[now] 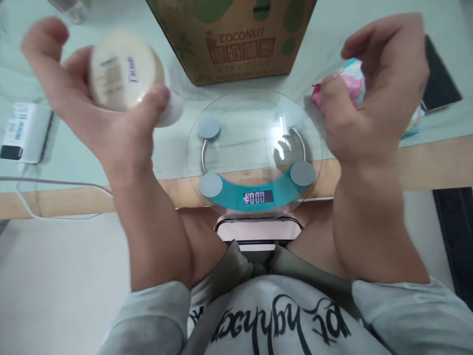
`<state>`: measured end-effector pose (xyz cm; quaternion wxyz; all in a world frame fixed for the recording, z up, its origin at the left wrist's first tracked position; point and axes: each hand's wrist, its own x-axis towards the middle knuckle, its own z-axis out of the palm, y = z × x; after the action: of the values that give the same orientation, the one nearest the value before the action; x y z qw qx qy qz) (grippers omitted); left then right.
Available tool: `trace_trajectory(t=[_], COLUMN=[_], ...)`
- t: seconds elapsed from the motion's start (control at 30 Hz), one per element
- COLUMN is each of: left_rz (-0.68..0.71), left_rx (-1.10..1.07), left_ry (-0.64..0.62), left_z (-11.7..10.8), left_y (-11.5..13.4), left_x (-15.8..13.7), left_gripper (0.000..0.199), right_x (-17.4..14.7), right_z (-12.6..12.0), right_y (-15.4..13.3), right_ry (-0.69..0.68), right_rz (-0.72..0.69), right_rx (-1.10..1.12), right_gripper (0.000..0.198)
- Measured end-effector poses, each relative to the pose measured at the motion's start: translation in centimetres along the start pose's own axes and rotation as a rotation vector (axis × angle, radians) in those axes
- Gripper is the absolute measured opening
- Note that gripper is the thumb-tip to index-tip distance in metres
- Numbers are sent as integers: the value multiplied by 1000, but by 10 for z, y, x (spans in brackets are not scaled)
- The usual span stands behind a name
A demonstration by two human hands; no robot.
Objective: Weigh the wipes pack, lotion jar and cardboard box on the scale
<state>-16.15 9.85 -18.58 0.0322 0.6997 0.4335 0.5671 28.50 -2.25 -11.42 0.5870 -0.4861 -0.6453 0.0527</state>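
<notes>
My left hand (107, 113) is wrapped round a cream-coloured Dove jar (123, 74), thumb at its right side and fingers at its left. The jar's round face, with blue lettering and a barcode, points up at me; a paler part shows behind its lower right. My right hand (380, 93) hovers at the right with fingers curved and the thumb apart, nothing visible between them. Below and between both hands lies a round glass scale (251, 143), its teal strip carrying a lit display (257, 197) that reads zeros. Nothing rests on the glass.
A brown cardboard coconut box (240, 49) stands behind the scale. A pink and blue packet (351, 84) and a dark flat device (439, 79) lie partly behind my right hand. At left are a white power bank (25, 130), a cable (55, 182) and a clear container (76, 10).
</notes>
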Motion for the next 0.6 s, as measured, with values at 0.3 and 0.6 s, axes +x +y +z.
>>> trace_trajectory(t=[0.3,0.6], left_rz=[60,158], left_rx=[-265,-234], left_ry=[-430,-579], left_z=[82,76], left_y=[222,226], left_x=[-38,-39], left_gripper=[109,89], right_x=[-4,-5], right_z=[1,-3], right_y=[-6,-3], right_ry=[-86,-112], right_rz=[53,40], right_rx=[36,0], right_gripper=[33,31])
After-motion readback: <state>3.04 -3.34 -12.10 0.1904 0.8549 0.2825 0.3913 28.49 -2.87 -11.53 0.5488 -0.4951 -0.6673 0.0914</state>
